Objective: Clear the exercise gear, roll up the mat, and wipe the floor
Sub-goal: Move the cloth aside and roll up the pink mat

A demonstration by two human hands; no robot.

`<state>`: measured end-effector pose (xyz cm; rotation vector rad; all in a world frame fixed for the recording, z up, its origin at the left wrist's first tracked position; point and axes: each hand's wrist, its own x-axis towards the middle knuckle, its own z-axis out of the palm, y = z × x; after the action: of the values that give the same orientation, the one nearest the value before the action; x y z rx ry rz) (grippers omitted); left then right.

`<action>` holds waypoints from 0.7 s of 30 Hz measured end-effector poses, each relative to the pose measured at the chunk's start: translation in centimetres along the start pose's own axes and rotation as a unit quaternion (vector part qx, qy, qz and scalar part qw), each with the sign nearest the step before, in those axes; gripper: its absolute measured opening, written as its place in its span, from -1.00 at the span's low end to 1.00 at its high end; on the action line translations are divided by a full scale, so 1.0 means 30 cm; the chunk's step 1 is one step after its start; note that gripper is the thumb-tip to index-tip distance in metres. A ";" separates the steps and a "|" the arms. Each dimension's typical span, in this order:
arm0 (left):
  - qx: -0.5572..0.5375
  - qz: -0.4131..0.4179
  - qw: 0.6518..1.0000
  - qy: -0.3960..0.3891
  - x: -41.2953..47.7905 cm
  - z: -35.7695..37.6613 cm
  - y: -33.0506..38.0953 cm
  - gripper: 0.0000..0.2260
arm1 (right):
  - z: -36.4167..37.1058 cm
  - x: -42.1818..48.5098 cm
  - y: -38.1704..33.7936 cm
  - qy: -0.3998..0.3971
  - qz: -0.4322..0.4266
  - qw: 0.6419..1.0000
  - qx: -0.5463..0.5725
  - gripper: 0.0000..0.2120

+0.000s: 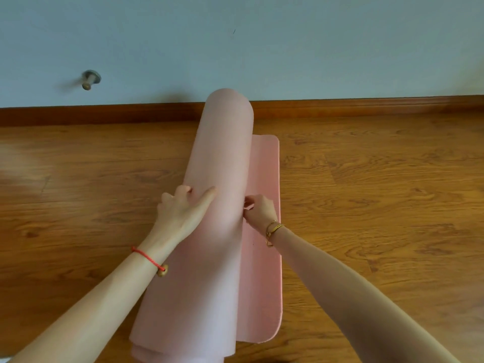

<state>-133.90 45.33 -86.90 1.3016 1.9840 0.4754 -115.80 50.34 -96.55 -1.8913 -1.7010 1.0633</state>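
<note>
From my remote seat I look down through the head camera at a pink mat (pixel 222 158) lying on a wooden floor (pixel 366 179). The mat is almost wholly rolled into a thick tube that runs away from me, its far end just in front of the brown baseboard (pixel 366 106) below a pale blue wall (pixel 262 48). A narrow flat strip (pixel 264 174) of the mat lies unrolled along the tube's right side, flat on the floor, with rounded corners.

The left hand (pixel 180 208) rests on top of the tube about halfway along it. Its fingers curl over the left curve and its thumb lies straight across the top. A red cord bracelet (pixel 146 258) with a small bead circles that wrist.

The right hand (pixel 259 209) sits in the crease where the tube meets the flat strip, fingers curled in against the roll. I cannot tell whether it pinches the mat or only pushes it. A gold bracelet (pixel 273 229) is on that wrist.

A metal door stop (pixel 91 79) juts from the wall, well left of the mat.
</note>
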 end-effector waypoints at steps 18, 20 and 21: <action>-0.013 0.072 0.997 0.021 0.049 0.135 0.049 -0.26 | -0.205 -0.018 0.236 -0.027 0.263 0.911 0.317 -0.11; -0.039 -0.014 0.998 -0.048 0.084 0.113 -0.002 -0.11 | -0.198 -0.021 0.240 -0.073 0.268 0.899 0.339 -0.17; -0.071 -0.053 0.992 -0.090 0.096 0.107 -0.029 -0.06 | -0.193 -0.023 0.242 -0.094 0.266 0.894 0.347 -0.13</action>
<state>-132.82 47.31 -90.69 1.1047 1.8249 0.4236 -106.63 49.45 -97.83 -1.8033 -0.6788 1.8080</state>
